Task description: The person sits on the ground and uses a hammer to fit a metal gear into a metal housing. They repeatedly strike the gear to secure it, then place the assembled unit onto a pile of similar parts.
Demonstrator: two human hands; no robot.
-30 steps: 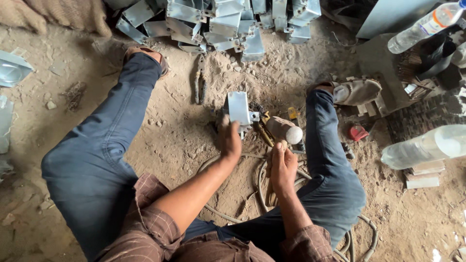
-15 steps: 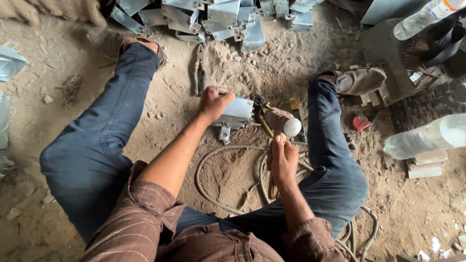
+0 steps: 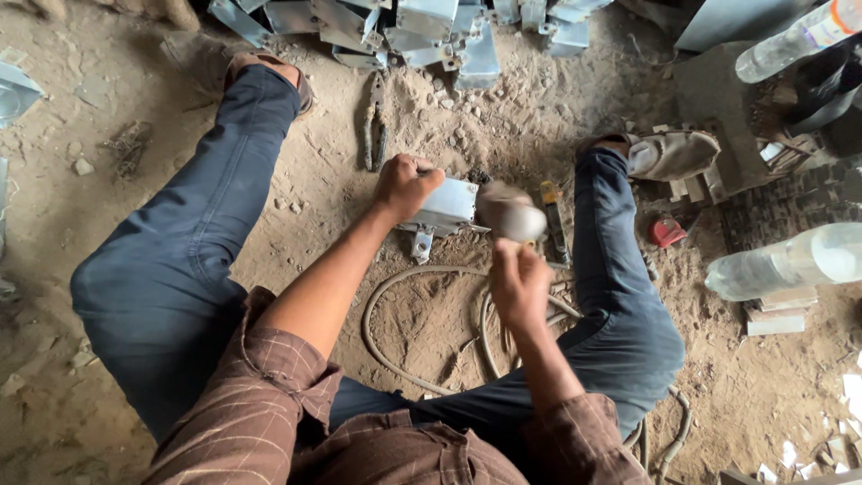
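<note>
Hammer blow landing on bracket

Left hand has shifted onto the grey metal bracket, clamping it flat on the sandy floor. Right hand grips the hammer, blurred, head now at the bracket's edge. Pliers, hose, bracket pile and plastic bottles around.

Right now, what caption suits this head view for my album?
Seated on sandy ground, left hand steadies a metal bracket; right hand wields a hammer.

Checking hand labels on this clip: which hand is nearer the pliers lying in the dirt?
Left. The left hand grips the grey metal bracket just below-right of the pliers; the right hand is lower, farther right, holding a hammer.
</note>
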